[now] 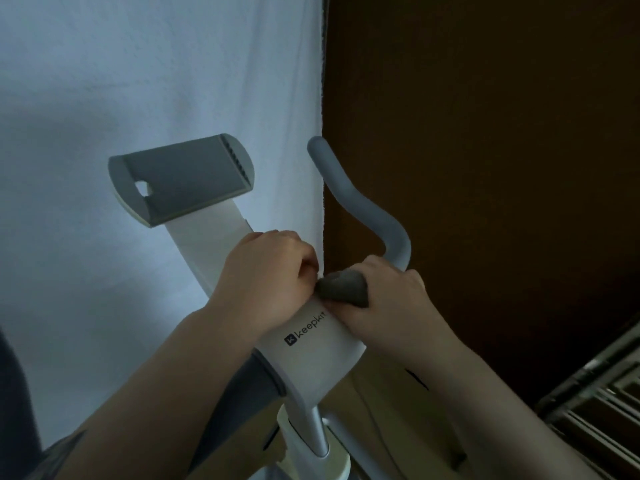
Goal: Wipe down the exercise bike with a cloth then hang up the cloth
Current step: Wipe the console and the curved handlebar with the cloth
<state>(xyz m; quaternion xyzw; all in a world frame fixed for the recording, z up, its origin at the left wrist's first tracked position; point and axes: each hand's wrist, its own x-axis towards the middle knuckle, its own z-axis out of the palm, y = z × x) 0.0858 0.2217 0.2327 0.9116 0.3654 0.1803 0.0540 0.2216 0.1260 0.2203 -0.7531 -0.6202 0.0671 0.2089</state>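
The left hand (266,275) is curled on the exercise bike (311,348) stem, pinching toward the cloth (343,285). The right hand (384,299) grips that small, soft, light bunch beside the grey handlebar (363,206); best held wadded.
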